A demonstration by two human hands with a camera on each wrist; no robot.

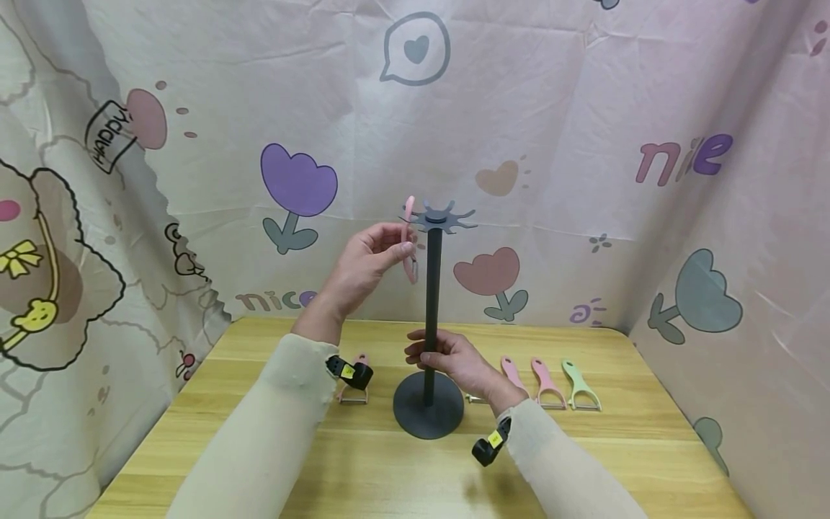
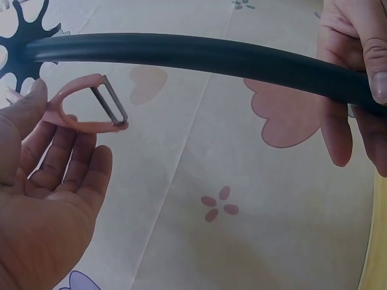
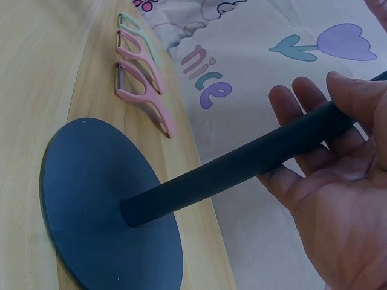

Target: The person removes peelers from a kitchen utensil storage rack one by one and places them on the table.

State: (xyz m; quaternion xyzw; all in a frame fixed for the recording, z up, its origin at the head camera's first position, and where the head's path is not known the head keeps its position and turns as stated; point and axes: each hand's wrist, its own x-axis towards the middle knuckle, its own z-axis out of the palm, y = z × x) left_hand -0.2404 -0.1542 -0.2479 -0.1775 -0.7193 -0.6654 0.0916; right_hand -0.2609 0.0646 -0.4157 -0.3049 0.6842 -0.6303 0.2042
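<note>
A pink peeler (image 1: 408, 263) hangs upright, blade end down, pinched between the thumb and fingers of my left hand (image 1: 366, 263). Its handle end is beside the left hooks of a dark hook stand (image 1: 433, 303); whether a hook passes through the handle hole I cannot tell. In the left wrist view the peeler's metal blade (image 2: 109, 103) points away from the palm. My right hand (image 1: 463, 360) holds the stand's pole low down, its thumb in front and fingers behind. The stand's round base (image 3: 103, 199) sits flat on the table.
Right of the stand, a pink peeler (image 1: 510, 369), another pink peeler (image 1: 543, 378) and a green peeler (image 1: 576, 378) lie in a row on the wooden table (image 1: 389, 476). Another pink peeler (image 1: 353, 398) lies left, partly behind my left wrist camera. A patterned curtain (image 1: 551, 144) stands behind.
</note>
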